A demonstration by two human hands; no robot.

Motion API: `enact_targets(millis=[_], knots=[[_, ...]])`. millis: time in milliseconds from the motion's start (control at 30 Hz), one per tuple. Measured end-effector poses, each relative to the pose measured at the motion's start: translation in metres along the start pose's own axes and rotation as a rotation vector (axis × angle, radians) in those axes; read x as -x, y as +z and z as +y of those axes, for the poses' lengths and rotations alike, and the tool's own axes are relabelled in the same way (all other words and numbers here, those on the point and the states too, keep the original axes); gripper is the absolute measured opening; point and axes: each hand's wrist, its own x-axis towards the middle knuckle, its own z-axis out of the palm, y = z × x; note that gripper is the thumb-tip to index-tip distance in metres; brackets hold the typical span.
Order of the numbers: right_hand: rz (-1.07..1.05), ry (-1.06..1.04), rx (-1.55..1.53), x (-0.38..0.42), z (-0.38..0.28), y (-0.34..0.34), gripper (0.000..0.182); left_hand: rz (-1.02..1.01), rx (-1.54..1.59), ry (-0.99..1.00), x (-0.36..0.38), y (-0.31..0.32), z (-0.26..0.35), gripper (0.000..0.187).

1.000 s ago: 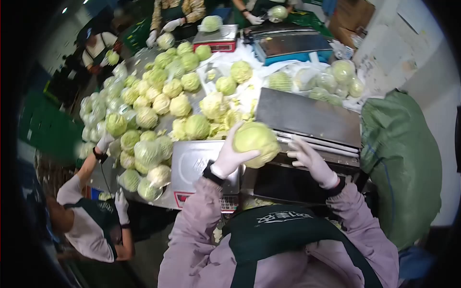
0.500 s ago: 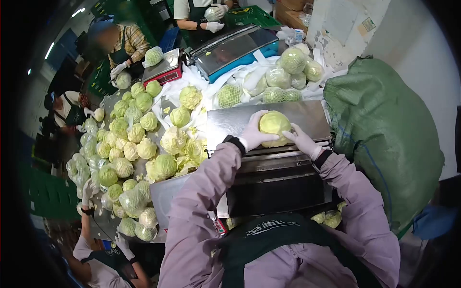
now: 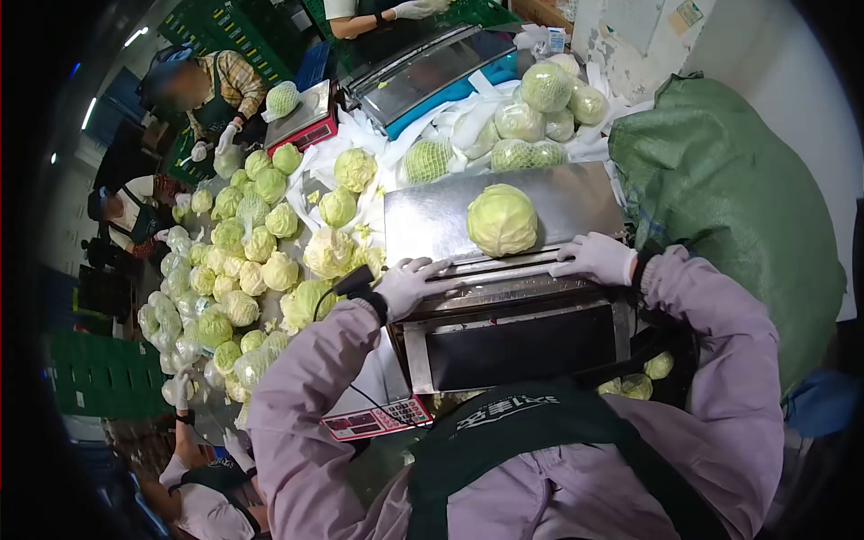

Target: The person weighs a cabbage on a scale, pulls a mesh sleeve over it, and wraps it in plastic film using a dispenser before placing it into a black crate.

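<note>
A pale green cabbage (image 3: 502, 221) rests on the flat metal plate (image 3: 423, 211) of a wrapping machine, apart from both hands. At the left end of the plate's front edge, my left hand (image 3: 411, 286), in a white glove, has its fingers closed over a thin, shiny strip that looks like the edge of clear plastic film (image 3: 504, 271). Opposite it, my right hand (image 3: 597, 259), also gloved, pinches the strip's other end. The fingertips partly hide the strip. Below lies the machine's dark front panel (image 3: 526, 346).
Many loose cabbages (image 3: 241, 309) cover the table on the left. Netted and wrapped ones (image 3: 545, 87) are piled beyond the plate. A green sack (image 3: 720, 171) bulges at right, and a scale (image 3: 378, 418) stands at lower left. Co-workers (image 3: 216, 99) work across and to the left.
Both hands have let go of the cabbage, leaving it on the plate. They have moved apart and toward me, onto the plate's front edge. My view has shifted slightly.
</note>
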Motion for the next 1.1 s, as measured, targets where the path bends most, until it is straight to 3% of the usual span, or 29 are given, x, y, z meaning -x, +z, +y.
enact_targets(millis=[67,167,233,267,300,333,400,433,467,500,533,567,600,633,667,700,733,767,800,833,867,900,933,1033,1100], knots=[[0.002,-0.021,0.001,-0.003,0.009,0.005,0.033,0.026,-0.059,0.046,-0.012,0.012,0.0,0.053],[0.007,0.001,-0.041,0.007,0.009,0.018,0.018,0.261,0.24,0.049,-0.029,0.03,0.008,0.025],[0.247,0.269,-0.348,0.015,-0.01,0.022,0.012,0.427,0.513,-0.164,-0.021,0.026,0.028,0.013],[0.132,0.43,-0.565,0.022,-0.018,0.021,0.014,0.248,0.687,-0.398,-0.007,0.017,0.039,0.015],[0.105,0.5,-0.538,0.027,-0.032,0.009,0.014,0.229,0.773,-0.462,0.006,0.003,0.05,0.014],[0.133,0.454,-0.648,0.034,-0.037,0.007,0.015,0.19,0.828,-0.44,0.018,-0.006,0.054,0.015],[-0.041,0.332,-0.647,0.037,-0.065,-0.029,0.019,-0.058,0.78,-0.463,0.033,-0.053,0.069,0.013],[-0.229,0.322,-0.707,0.034,-0.077,-0.052,0.019,-0.071,0.66,-0.515,0.042,-0.063,0.077,0.008],[-0.369,0.277,-0.8,0.026,-0.086,-0.075,0.016,-0.124,0.949,-0.371,0.043,-0.096,0.073,0.021],[-0.483,0.217,-0.911,0.014,-0.091,-0.107,0.013,-0.231,1.093,-0.291,0.038,-0.13,0.061,0.017],[-0.551,0.218,-1.008,-0.006,-0.09,-0.151,0.013,-0.065,1.545,-0.214,0.039,-0.148,0.046,0.016],[-0.398,0.098,-1.153,-0.017,-0.074,-0.176,0.019,0.097,1.813,-0.224,0.041,-0.158,0.026,0.011],[-0.031,0.046,-1.322,-0.023,-0.055,-0.183,0.026,0.609,1.898,-0.071,0.029,-0.154,0.012,0.015],[0.222,0.12,-1.517,-0.037,-0.021,-0.177,0.039,1.024,2.596,0.036,0.013,-0.152,-0.002,0.025],[0.623,0.026,-1.709,-0.064,0.004,-0.164,0.055,1.059,2.487,0.05,-0.01,-0.152,-0.028,0.037],[0.75,0.097,-1.57,-0.09,0.034,-0.147,0.064,1.131,2.258,-0.063,-0.04,-0.147,-0.044,0.045],[0.664,0.092,-1.126,-0.102,0.08,-0.113,0.065,1.082,1.612,-0.319,-0.069,-0.108,-0.069,0.049],[0.55,0.225,-0.692,-0.109,0.09,-0.091,0.064,0.838,1.351,-0.438,-0.081,-0.054,-0.106,0.047],[0.46,0.154,-0.365,-0.112,0.116,-0.057,0.06,0.391,0.727,-0.784,-0.081,0.016,-0.133,0.046],[0.258,0.24,-0.384,-0.109,0.122,-0.039,0.056,0.008,0.365,-0.4,-0.11,-0.021,-0.11,0.049],[0.157,0.206,-0.367,-0.096,0.116,-0.033,0.048,-0.143,0.051,-0.214,-0.1,0.003,-0.1,0.055],[0.181,0.081,-0.229,-0.087,0.116,-0.013,0.046,0.213,0.018,-0.199,-0.088,0.05,-0.093,0.059],[0.175,0.087,-0.073,-0.079,0.108,0.0,0.049,0.186,0.122,-0.236,-0.087,0.035,-0.076,0.055],[-0.052,0.344,-0.069,-0.076,0.08,0.018,0.058,0.13,0.432,-0.278,-0.091,0.015,-0.042,0.054],[0.077,0.341,-0.227,-0.09,0.068,0.031,0.062,0.152,0.408,-0.305,-0.108,0.018,-0.034,0.054]])
